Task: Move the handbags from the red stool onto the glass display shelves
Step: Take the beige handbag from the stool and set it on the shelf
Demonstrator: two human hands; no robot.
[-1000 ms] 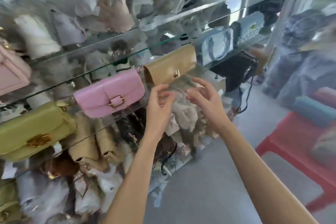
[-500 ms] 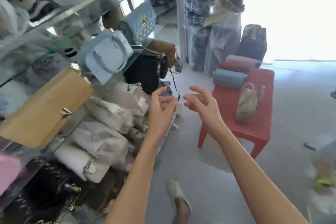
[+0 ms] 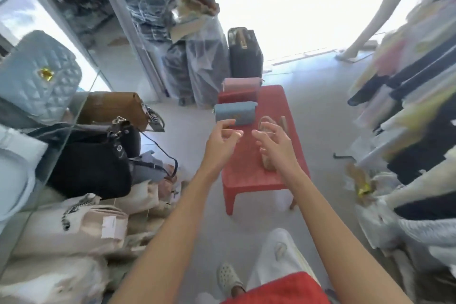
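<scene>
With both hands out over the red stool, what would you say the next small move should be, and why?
Probably reach the right hand down to grip the tan bag nearest on the red stool. Both hands are empty, the left hand hovers nearer the blue bag, and a pink bag waits farthest.

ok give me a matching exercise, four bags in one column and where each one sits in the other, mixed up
Bags
1. pink rectangular handbag
2. blue quilted flap handbag
3. beige woven handbag with round handles
4. pale blue quilted handbag with gold clasp

Places
A. on the glass display shelf, left side
B. far end of the red plastic stool
C. middle of the stool, just beyond the left hand
D. near part of the stool, partly behind the right hand

Pairs: 1-B, 2-C, 3-D, 4-A
</scene>
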